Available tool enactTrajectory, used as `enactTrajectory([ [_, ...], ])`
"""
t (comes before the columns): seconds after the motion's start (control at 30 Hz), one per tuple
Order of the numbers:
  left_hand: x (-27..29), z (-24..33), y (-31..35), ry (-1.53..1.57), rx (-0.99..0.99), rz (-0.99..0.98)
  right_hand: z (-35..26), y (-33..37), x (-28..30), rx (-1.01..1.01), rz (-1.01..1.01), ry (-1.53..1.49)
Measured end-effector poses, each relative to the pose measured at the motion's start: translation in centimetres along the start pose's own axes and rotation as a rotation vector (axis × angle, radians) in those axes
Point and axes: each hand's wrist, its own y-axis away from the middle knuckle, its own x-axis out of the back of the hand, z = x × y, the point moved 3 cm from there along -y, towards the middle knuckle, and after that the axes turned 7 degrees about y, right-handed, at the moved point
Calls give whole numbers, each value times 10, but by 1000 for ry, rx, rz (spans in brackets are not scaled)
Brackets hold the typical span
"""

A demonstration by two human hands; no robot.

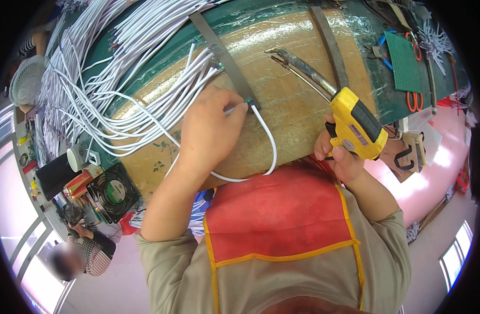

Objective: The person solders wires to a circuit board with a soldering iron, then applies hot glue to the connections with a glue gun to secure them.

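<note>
My right hand [340, 153] is wrapped round the handle of a yellow and black soldering gun [358, 124]. Its long metal barrel points up and left over the brown board, with the tip away from any cable. My left hand [211, 125] is pinched at a white cable [274, 149], close to the cable's end. A tiny green piece [249, 100] sits on that end, against a flat metal bar [227, 57]. From there the cable loops down past the board's front edge and behind my left wrist. A bunch of white cables [182, 102] lies left of this hand, ends at the bar.
Large bundles of white cables [146, 26] cover the far left. A second metal bar [329, 47] crosses the board [292, 125]. At right lie a green mat [404, 63], orange-handled scissors [414, 100] and blue-handled pliers [382, 55]. A black fan [113, 192] stands at left; another person [91, 251] sits beyond.
</note>
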Motion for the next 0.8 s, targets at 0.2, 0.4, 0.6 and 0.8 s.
enactTrajectory([
  [0.2,1,-1,5,3,-32,19,2,1,1,0,8,-14],
  [0.4,9,1,6,28,-9,41,-1,0,-1,-20,18,-13],
  [0.6,39,-1,-16,-65,-30,160,-4,-2,-2,-39,-19,4],
  [0.8,39,22,-30,-134,-478,-19,0,-1,1,-3,21,-18],
])
